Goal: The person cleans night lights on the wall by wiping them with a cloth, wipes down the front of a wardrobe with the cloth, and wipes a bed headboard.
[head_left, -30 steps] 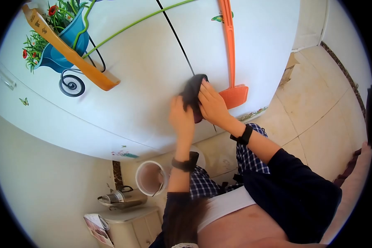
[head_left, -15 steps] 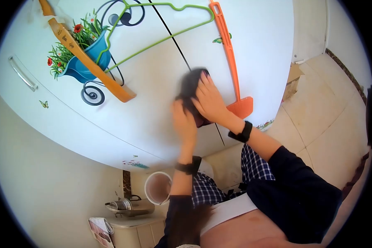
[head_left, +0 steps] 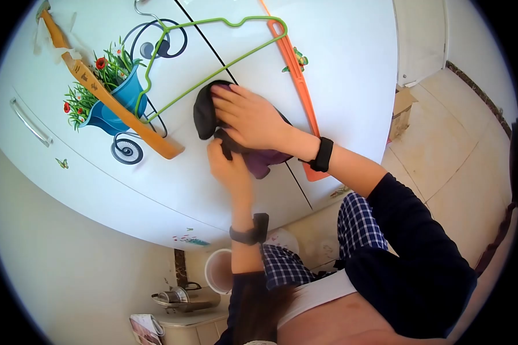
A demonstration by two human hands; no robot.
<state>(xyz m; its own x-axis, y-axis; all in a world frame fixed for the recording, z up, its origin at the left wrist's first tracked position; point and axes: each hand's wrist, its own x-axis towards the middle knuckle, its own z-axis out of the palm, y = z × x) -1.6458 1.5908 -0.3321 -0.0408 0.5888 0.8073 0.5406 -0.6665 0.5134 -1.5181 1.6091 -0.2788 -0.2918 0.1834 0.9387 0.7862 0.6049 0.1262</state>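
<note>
The dark cloth (head_left: 204, 112) lies bunched on the white tabletop (head_left: 149, 184), across the black seam (head_left: 299, 187). The left hand (head_left: 230, 167) seems to pinch a black fold at its near edge between thumb and fingers. The right hand (head_left: 250, 119) lies over the middle, fingers long and close together, tips on a purple patch; its thumb is hidden, so whether it grips or only presses cannot be told.

To handle the cloth well here, the left pinch is best kept light but sure, so the fold does not slip, while the right palm bears down evenly and the fingers part the layers without dragging the whole bundle. Its edges look likely to curl or stick together, so working one edge at a time seems wise.

The cloth looks soft and matt, rounded at its black end and crumpled where the purple shows. The tabletop is smooth and glossy, so the cloth may slide. Beside it lie a slim green hanger (head_left: 193, 23) with a metal hook, a curved brown stick (head_left: 106, 98), perhaps wooden, and an orange fly swatter (head_left: 296, 75), its handle slotted, partly behind the right wrist.
</note>
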